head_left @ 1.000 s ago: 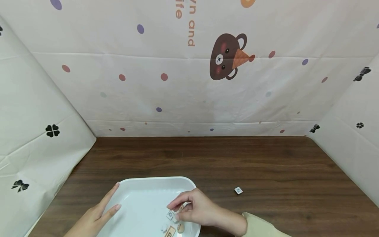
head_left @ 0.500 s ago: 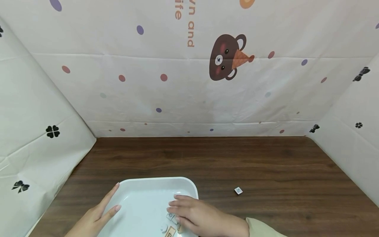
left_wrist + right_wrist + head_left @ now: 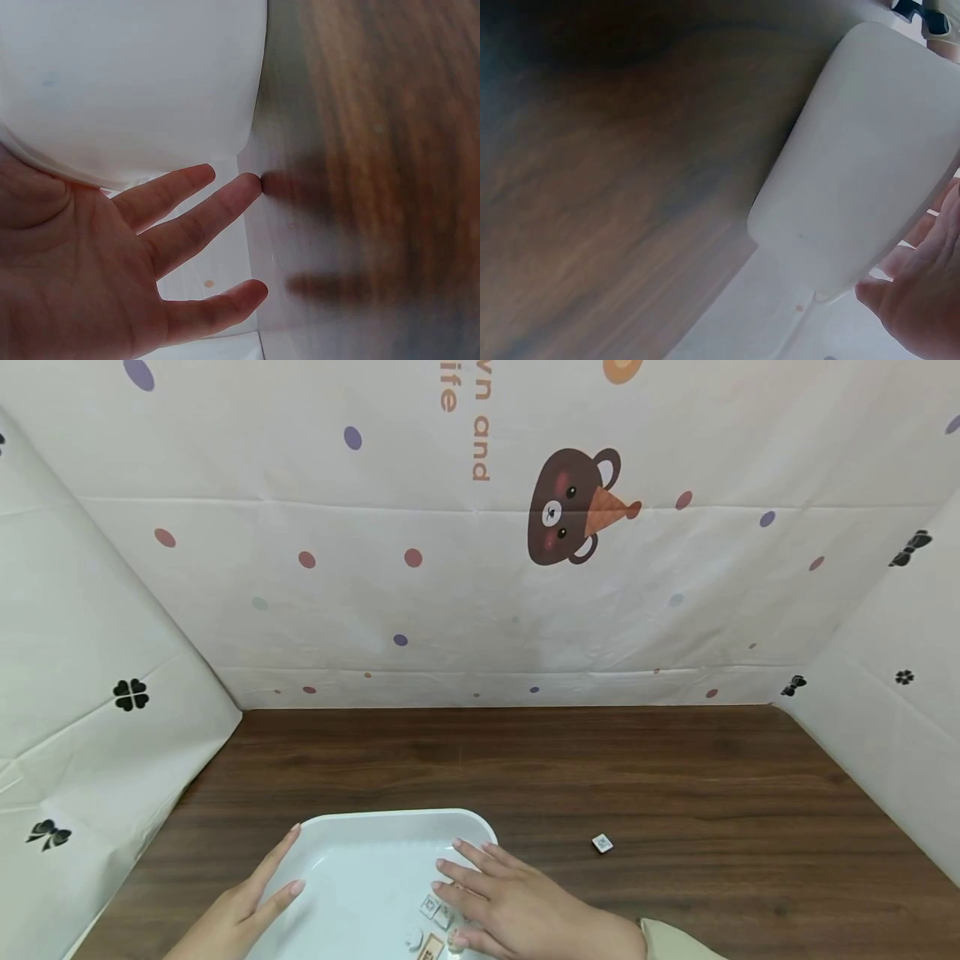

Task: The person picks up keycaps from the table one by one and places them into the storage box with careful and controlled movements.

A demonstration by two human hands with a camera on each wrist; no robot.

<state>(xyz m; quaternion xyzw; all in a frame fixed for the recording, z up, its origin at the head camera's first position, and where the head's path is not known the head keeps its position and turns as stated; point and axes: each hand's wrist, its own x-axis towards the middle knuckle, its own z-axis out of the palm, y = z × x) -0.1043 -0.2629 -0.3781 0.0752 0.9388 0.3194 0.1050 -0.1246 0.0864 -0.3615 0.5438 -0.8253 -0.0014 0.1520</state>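
Observation:
A white tray (image 3: 352, 868) lies at the front of the table, its near part outside the head view. My left hand (image 3: 236, 910) is at its left rim, with fingers extended; the left wrist view shows the palm (image 3: 82, 255) beside the tray's outer wall. Over the tray's right side spreads my right hand (image 3: 532, 910), fingers apart, its thumb by a small beige piece (image 3: 454, 941). Beside that hand lie two white square tiles, a left tile (image 3: 430, 906) and a right tile (image 3: 443, 917), a white rounded piece (image 3: 415, 938) and a wooden rectangle (image 3: 431, 948). Anything beneath the right hand is hidden.
One more white square tile (image 3: 602, 843) lies on the dark wooden table (image 3: 675, 777), right of the tray. White printed sheets stand along the back (image 3: 337, 610), the left side (image 3: 90, 760) and the right side (image 3: 885, 752).
My right hand has gone from bent fingers at the small pieces to a spread pose, and has shifted slightly right, uncovering the tiles. The left hand has stayed in place.

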